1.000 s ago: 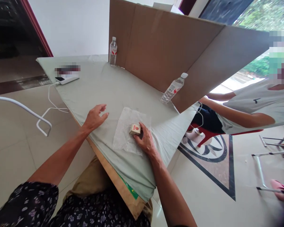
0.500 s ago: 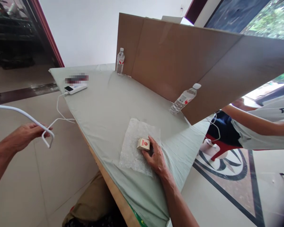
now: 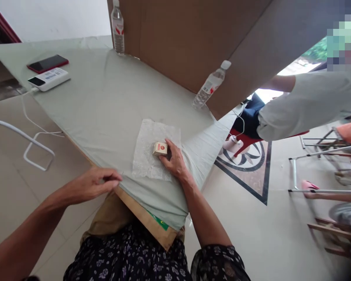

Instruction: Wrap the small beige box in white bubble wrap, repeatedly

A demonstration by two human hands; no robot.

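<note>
A white wall (image 3: 55, 17) is seen beyond the far edge of the surface (image 3: 105, 89). A pale tiled floor (image 3: 269, 234) is inlaid with a dark pattern (image 3: 251, 171); daylight is admitted at right.

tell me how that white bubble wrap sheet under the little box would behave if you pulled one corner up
The bubble wrap sheet lies flat and thin on the cloth, so it would probably flop and fold rather than stay stiff. It looks very light. The small box sits on it with the right hand against it, so that end would likely stay pinned.
</note>
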